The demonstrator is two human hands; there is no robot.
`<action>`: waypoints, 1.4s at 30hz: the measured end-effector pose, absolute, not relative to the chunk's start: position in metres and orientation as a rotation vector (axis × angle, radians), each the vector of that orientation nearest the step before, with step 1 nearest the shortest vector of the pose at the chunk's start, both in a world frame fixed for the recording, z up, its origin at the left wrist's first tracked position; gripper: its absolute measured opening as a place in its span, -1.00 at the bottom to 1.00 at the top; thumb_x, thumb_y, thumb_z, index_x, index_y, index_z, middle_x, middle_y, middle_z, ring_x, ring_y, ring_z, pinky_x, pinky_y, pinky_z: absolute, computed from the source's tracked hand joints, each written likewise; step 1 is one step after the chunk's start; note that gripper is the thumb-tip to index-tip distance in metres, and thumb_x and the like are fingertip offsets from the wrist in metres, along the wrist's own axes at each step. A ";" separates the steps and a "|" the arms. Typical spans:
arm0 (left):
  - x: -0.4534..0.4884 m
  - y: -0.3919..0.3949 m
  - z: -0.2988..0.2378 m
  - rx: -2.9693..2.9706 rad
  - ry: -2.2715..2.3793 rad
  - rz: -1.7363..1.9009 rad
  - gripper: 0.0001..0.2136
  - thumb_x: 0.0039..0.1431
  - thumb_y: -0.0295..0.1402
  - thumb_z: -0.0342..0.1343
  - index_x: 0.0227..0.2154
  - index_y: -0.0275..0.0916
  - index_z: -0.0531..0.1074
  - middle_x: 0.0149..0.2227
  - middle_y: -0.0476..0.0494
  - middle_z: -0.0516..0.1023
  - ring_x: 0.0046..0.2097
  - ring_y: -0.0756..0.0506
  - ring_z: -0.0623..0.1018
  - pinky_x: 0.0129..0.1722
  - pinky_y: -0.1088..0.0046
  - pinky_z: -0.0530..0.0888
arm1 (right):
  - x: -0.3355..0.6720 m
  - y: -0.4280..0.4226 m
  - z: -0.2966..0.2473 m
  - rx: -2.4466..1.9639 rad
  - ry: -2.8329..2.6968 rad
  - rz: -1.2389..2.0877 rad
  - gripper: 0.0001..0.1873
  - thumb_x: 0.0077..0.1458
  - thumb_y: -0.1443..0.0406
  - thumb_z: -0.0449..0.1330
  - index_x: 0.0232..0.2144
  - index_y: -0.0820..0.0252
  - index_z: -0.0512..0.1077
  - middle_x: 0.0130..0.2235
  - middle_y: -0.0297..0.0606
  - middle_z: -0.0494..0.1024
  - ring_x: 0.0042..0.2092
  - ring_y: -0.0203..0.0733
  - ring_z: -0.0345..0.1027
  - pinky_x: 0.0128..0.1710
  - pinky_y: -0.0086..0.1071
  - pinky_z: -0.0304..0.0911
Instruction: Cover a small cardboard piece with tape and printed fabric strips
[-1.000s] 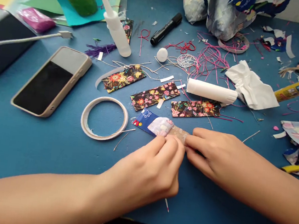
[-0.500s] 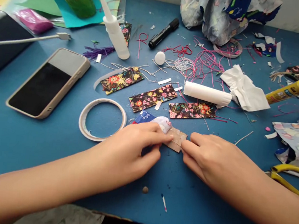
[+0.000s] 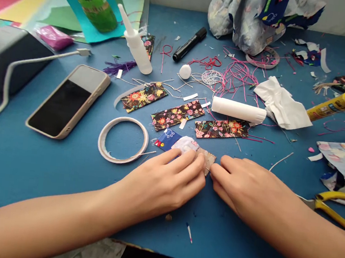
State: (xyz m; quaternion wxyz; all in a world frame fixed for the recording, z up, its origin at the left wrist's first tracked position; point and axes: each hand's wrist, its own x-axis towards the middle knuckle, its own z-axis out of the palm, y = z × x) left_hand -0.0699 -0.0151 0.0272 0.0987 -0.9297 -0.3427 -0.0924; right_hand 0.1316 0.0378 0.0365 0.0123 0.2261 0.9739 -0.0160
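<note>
A small cardboard strip (image 3: pixel 210 159) lies on the blue table, its left part covered by blue and white printed fabric (image 3: pixel 185 143). My left hand (image 3: pixel 175 178) is closed over it, fingertips pressed together on the cardboard. At the strip's right end my right hand (image 3: pixel 240 183) pinches with thumb and fingers. A thin white cord (image 3: pixel 143 154) sticks out left of my left hand; a short stretch seems to cross the cardboard into my right fingertips, which hide the grip. A roll of tape (image 3: pixel 101 140) sits left of the strip.
Several floral strips (image 3: pixel 178 114) lie beyond my hands, near a white glue stick (image 3: pixel 239 110) and glue bottle (image 3: pixel 138 51). A phone (image 3: pixel 68 101) is at left. Yellow-handled scissors (image 3: pixel 333 205) lie beside my right arm. Tangled threads (image 3: pixel 239 76) and a marker (image 3: pixel 190 44) are farther back.
My left hand has shifted right over the cardboard, its fingers now covering more of it. A cord end now shows by the tape roll. My right hand stays at the strip's end.
</note>
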 end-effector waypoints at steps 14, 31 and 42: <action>-0.071 0.000 0.020 -2.825 -1.760 -1.264 -0.89 0.16 -0.50 0.11 -0.29 -0.28 0.52 -0.21 -0.16 0.59 -0.14 -0.07 0.55 -0.09 0.35 0.48 | 0.151 0.034 0.041 0.609 3.091 -0.029 -0.72 0.12 0.55 -0.07 -0.41 0.18 0.35 -0.46 -0.28 0.36 -0.51 -0.18 0.28 -0.48 -0.35 0.10; -0.066 -0.004 0.016 -2.746 -1.701 -1.230 -0.87 0.20 -0.56 0.06 -0.27 -0.28 0.47 -0.22 -0.13 0.47 -0.16 -0.04 0.49 -0.14 0.40 0.46 | 0.152 0.037 0.049 0.826 3.032 -0.418 -0.85 0.21 0.27 0.14 -0.21 0.24 0.39 -0.27 -0.20 0.47 -0.30 -0.13 0.41 -0.37 -0.32 0.30; -0.074 -0.002 0.029 -2.667 -1.769 -1.156 -0.89 0.18 -0.51 0.06 -0.28 -0.29 0.46 -0.15 -0.18 0.45 -0.06 -0.10 0.45 0.01 0.27 0.40 | 0.147 0.027 0.044 0.764 3.181 -0.440 -0.79 0.23 0.24 0.12 -0.15 0.25 0.39 -0.21 -0.14 0.53 -0.25 -0.15 0.45 -0.30 -0.34 0.35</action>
